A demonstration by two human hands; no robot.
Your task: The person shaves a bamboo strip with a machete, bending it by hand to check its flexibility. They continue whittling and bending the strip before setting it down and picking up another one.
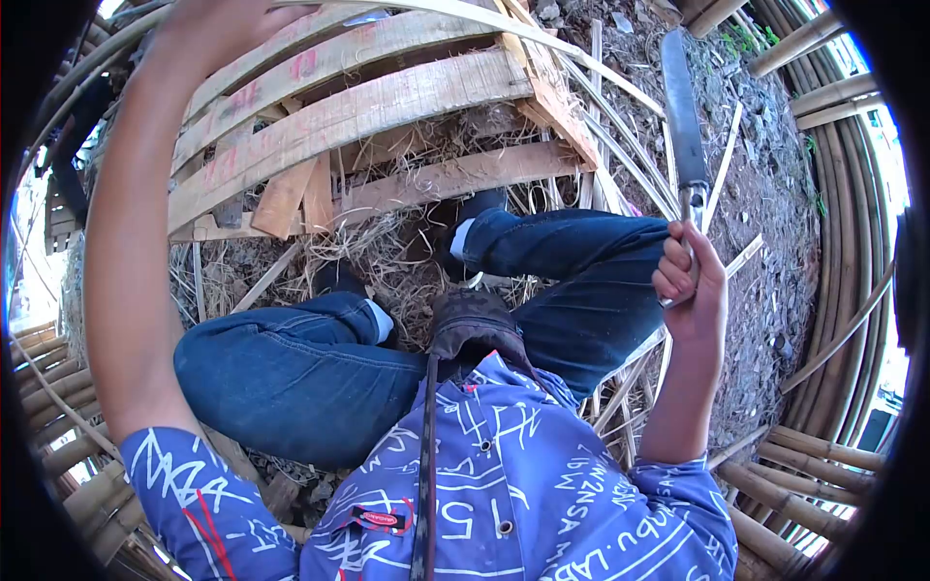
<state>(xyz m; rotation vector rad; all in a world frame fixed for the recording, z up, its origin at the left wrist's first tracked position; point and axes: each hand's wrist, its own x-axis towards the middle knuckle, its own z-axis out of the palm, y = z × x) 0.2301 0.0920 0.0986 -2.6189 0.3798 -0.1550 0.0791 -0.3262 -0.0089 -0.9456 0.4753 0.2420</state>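
One knife [684, 107], right fingers [676, 271] clamped on handle [696, 205]; left hand [231, 27] near strip [576, 56], fingers unclear.

Daylight is bright, glaring white through gaps around the bamboo wall [848, 252]. Soft shade lies beneath the wooden slats [387, 102]. The knife [684, 111] looks fairly crisp; wide-angle distortion bends outer shapes inside a dark round border with bluish fringes.

Right hand [692, 276] has a big knife [686, 116] by the handle, blade pointing away. Left hand [223, 27] is up near this slatted wood pallet [387, 105], partly cut off.
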